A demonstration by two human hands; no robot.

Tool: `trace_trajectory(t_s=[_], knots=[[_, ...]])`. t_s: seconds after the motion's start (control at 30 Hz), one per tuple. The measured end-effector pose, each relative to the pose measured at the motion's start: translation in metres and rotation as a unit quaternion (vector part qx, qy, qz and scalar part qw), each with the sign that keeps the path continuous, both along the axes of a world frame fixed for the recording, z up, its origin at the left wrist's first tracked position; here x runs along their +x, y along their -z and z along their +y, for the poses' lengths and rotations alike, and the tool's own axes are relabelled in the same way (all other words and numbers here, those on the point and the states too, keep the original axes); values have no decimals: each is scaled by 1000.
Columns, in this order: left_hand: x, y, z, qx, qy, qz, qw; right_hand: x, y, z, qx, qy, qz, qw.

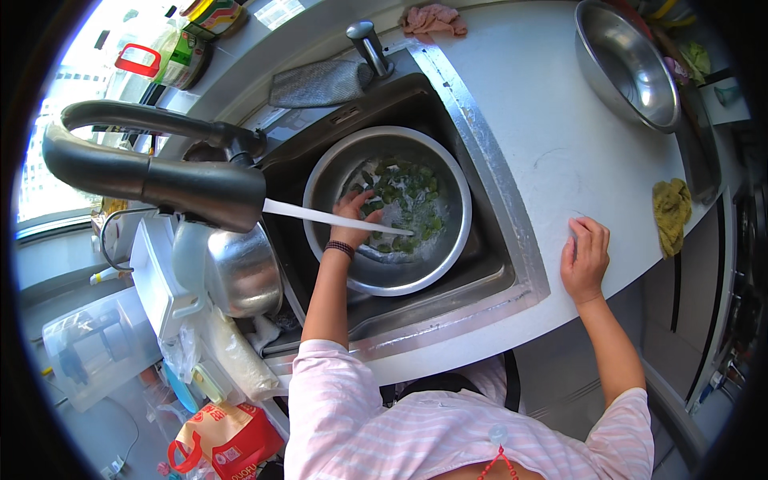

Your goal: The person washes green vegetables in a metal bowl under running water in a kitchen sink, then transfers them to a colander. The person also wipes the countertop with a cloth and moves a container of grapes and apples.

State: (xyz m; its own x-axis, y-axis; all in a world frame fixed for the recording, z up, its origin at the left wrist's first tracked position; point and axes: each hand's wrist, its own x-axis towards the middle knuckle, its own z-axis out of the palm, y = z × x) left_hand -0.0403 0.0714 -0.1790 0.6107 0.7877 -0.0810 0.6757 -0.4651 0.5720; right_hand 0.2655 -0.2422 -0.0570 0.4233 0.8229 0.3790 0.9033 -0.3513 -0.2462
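A wide stainless steel bowl (393, 287) stands in the dark sink basin (489, 264). Water (324, 217) streams into it from the dark pull-out faucet (204, 186). Small green vegetable pieces (414, 198), too small to name exactly, float in the bowl's water. My left hand (354, 216) reaches over the bowl's near-left part, fingers spread at the left edge of the pieces; I see nothing held. The stream passes across this hand. On the white countertop (528, 108) right of the sink rests my right hand (587, 258), fingers loosely curled with nothing visible inside.
A second steel bowl (630, 66) sits at the back right, with a yellow-green cloth (672, 216) by the counter's edge. A grey cloth (318, 84) lies behind the sink near a soap dispenser (369, 48). A steel pot (246, 270) and white container (159, 276) crowd the left.
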Motion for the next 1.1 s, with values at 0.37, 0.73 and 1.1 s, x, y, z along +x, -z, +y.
trace_trajectory(t_s=[0.37, 0.73, 1.1], knots=[[-57, -118, -74, 65, -188, 29, 980, -5, 4, -4, 18, 7, -1, 1000], [-107, -189, -170, 95, -277, -59, 954, 16, -4, -17, 78, -20, 58, 995], [-97, -187, -205, 64, -254, -64, 963, 206, 25, -131, -45, 265, -19, 963]])
